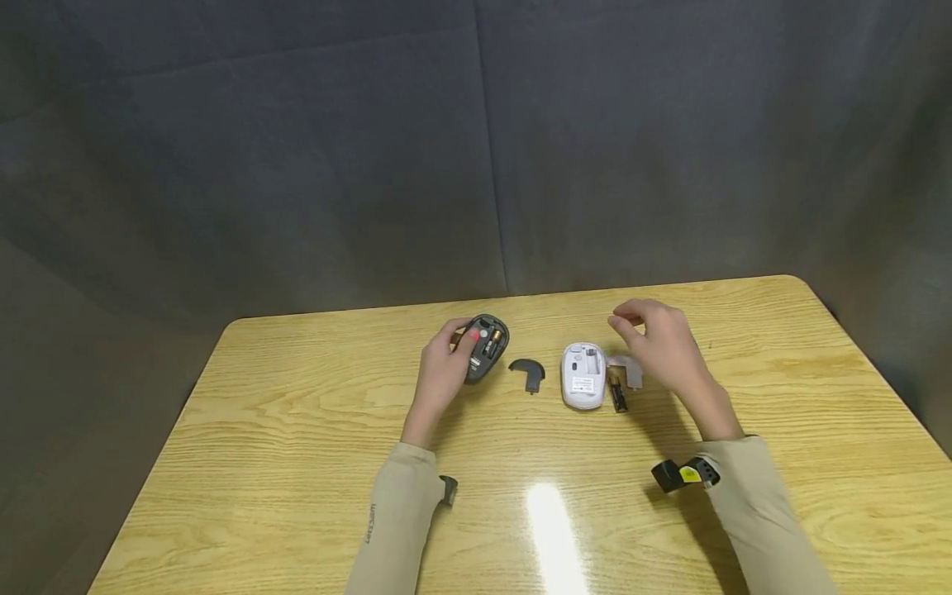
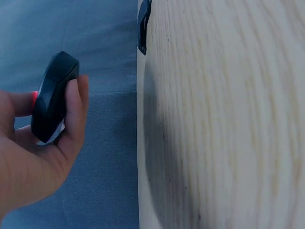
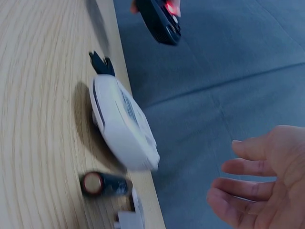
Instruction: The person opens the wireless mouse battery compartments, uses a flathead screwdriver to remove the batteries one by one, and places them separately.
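Sleeves sit closest, with the table (image 1: 297, 463) under them. Left hand (image 1: 440, 376) has its grip curled round the black mouse (image 1: 487, 347), lifted and tipped up, battery bay showing. Right hand (image 1: 665, 347) hovers loose, fingers relaxed, holding nothing, just beside the white mouse (image 1: 583, 376), which lies belly up. A battery (image 1: 618, 395) lies next to it, and a black lid (image 1: 527, 372) between the mice. Best to keep the black mouse steady and pinch the battery by its middle.

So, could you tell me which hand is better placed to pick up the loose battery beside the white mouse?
Probably the right hand: it hovers empty near the battery, while the left hand holds the black mouse.
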Demonstrator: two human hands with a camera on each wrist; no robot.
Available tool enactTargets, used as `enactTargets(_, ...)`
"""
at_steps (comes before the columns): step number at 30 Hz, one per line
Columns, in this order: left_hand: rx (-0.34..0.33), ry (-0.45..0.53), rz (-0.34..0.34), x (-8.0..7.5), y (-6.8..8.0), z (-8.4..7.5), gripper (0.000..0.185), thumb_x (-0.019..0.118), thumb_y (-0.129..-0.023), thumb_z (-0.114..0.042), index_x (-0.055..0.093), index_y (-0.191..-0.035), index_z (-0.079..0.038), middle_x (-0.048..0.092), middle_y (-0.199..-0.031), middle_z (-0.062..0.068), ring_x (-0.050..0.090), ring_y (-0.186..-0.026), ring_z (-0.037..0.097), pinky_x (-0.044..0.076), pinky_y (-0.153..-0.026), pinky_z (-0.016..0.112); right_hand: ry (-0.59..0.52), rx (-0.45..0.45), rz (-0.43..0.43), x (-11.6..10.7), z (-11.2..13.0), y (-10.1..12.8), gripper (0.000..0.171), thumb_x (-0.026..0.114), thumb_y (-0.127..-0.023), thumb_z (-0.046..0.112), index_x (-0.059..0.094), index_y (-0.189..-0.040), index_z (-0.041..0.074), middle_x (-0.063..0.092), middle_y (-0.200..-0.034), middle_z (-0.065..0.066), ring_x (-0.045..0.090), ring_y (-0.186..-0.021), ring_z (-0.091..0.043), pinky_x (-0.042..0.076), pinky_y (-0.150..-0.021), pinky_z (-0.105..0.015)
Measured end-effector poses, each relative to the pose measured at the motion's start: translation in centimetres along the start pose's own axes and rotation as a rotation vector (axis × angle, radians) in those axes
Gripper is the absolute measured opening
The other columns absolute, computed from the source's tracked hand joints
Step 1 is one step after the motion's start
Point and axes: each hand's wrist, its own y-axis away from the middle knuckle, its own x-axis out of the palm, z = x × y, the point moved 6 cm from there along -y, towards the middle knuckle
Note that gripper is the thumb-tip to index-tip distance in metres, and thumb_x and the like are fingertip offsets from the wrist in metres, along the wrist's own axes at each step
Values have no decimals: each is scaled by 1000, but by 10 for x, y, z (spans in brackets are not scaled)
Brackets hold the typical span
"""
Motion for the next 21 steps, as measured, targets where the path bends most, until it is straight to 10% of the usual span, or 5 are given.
enactTargets(21, -15, 30, -34, -3, 0, 4, 37, 55, -107, -25, 64, -135, -3, 65, -116, 21, 63, -104, 30, 56, -81, 38, 90, 131, 1, -30, -49, 12, 38, 56, -108, 22, 65, -122, -11, 69, -112, -33, 65, -101, -48, 51, -82, -60)
